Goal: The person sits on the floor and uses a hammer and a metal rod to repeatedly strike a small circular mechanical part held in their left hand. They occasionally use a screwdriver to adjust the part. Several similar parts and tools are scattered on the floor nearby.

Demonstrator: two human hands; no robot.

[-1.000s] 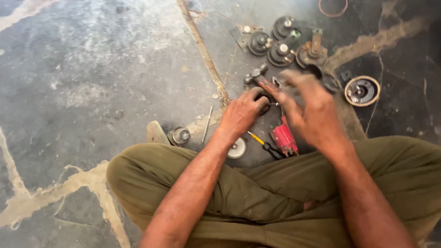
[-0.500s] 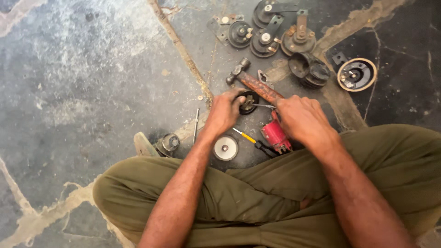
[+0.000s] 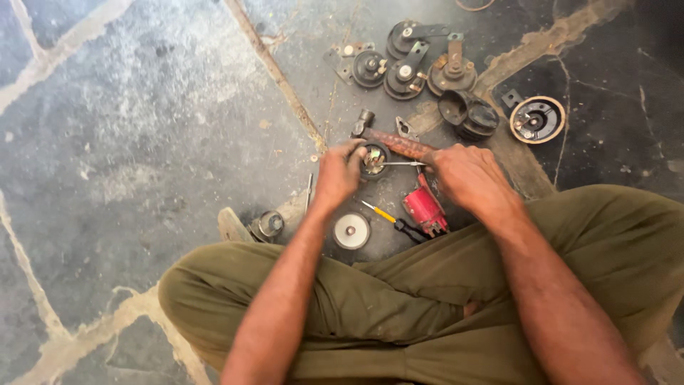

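While seated cross-legged on the stone floor (image 3: 142,142), busy with a small round part (image 3: 373,158) just ahead of the knees, between both hands. Pinched at the rim by the left hand (image 3: 340,171), fingers curled close around it, open face turned toward the right. Clamped in the right hand (image 3: 467,175), closed to a fist: a thin screwdriver (image 3: 402,164), shaft roughly level, tip at or inside the centre of the part. Cannot tell whether lifted or resting on the floor.

Seemingly at the stage of probing or turning something in the middle of the part. Calls next for a firm left grip against twisting, the tip kept seated, and pressure straight along the shaft; otherwise easy to slip toward the left fingers.

Dark, greasy metal, disc-shaped, with a pale shiny core; too small for finer detail.

Just behind the hands, a rusty hammer (image 3: 399,142) lying slantwise. Near the right wrist, a red block-shaped component (image 3: 424,210), then a yellow-handled screwdriver (image 3: 381,212) and a silver disc (image 3: 351,231). Farther off, about 4 similar round parts (image 3: 402,71) with brackets, 1 black cup-shaped housing (image 3: 467,114) and 1 open round shell (image 3: 536,119) with a pale rim.
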